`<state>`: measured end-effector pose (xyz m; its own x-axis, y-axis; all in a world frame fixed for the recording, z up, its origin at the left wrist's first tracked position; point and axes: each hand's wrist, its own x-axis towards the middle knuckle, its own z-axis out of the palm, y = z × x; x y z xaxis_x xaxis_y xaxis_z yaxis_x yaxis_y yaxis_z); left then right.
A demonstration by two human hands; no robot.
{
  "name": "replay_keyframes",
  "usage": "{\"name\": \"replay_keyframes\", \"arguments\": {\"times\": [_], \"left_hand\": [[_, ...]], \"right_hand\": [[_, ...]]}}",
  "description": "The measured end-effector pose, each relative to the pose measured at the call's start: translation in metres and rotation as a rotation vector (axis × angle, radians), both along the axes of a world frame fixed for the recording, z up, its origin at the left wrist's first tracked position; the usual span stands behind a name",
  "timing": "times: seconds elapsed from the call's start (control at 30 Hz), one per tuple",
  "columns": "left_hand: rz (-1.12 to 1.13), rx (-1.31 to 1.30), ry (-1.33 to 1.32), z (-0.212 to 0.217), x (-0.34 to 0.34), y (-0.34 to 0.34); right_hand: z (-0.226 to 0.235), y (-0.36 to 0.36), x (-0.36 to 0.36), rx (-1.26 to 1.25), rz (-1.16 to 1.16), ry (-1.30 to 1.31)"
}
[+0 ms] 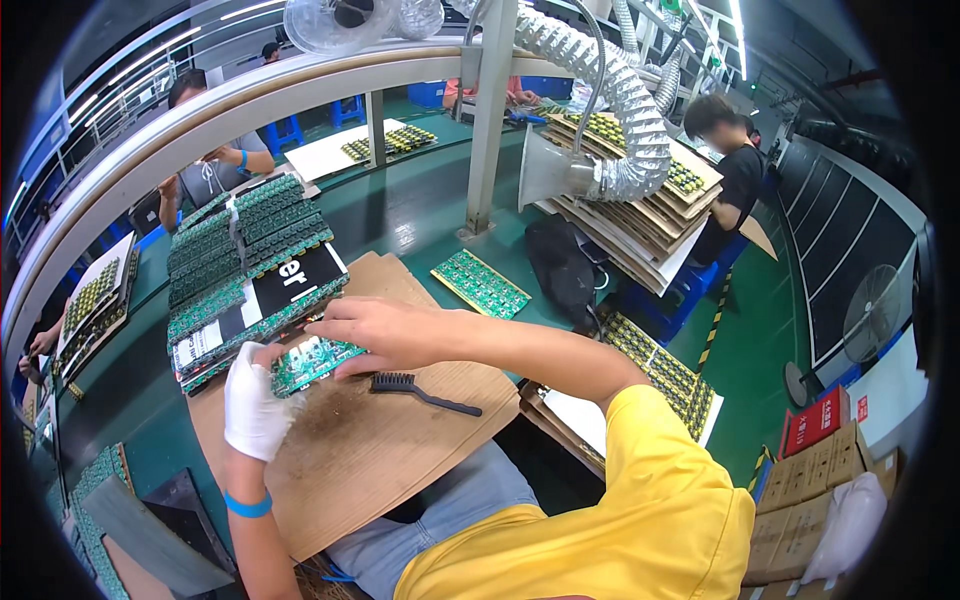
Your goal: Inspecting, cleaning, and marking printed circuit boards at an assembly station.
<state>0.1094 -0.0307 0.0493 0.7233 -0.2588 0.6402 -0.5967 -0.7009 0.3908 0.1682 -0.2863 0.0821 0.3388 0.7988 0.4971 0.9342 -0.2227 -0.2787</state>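
My left hand (256, 398), in a white glove, grips the near edge of a green circuit board (312, 361) over a brown cardboard sheet (360, 450). My right hand (378, 333), bare, lies flat on the same board with fingers reaching left toward a tall stack of green circuit boards (250, 270). A black brush (420, 390) lies on the cardboard just right of the board, under my right forearm.
A single green circuit board panel (480, 283) lies on the green table beyond the cardboard. Stacked cardboard trays with boards (640, 200) stand at the right under a silver duct (620, 90). Other people sit at the left and right. Cardboard boxes (810, 500) stand on the floor.
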Motion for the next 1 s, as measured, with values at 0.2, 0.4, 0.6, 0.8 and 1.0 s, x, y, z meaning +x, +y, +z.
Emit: {"name": "replay_keyframes", "arguments": {"times": [0.2, 0.4, 0.6, 0.8, 1.0], "left_hand": [[-0.003, 0.052, -0.069, -0.028, 0.007, 0.008], [0.031, -0.020, -0.150, -0.066, 0.012, 0.024], [0.261, -0.176, -0.145, -0.057, 0.030, 0.045], [0.281, -0.247, -0.063, -0.088, 0.040, 0.059], [0.174, -0.157, -0.016, -0.089, 0.037, 0.052]], "right_hand": [[-0.008, 0.014, -0.014, -0.008, -0.106, 0.122], [-0.025, 0.037, 0.011, -0.071, -0.092, 0.570], [-0.034, -0.001, 0.022, 0.568, -0.344, 1.125], [-0.028, 0.027, 0.054, 0.962, -0.506, 1.357], [-0.029, 0.076, 0.086, 0.789, -0.536, 1.305]]}}
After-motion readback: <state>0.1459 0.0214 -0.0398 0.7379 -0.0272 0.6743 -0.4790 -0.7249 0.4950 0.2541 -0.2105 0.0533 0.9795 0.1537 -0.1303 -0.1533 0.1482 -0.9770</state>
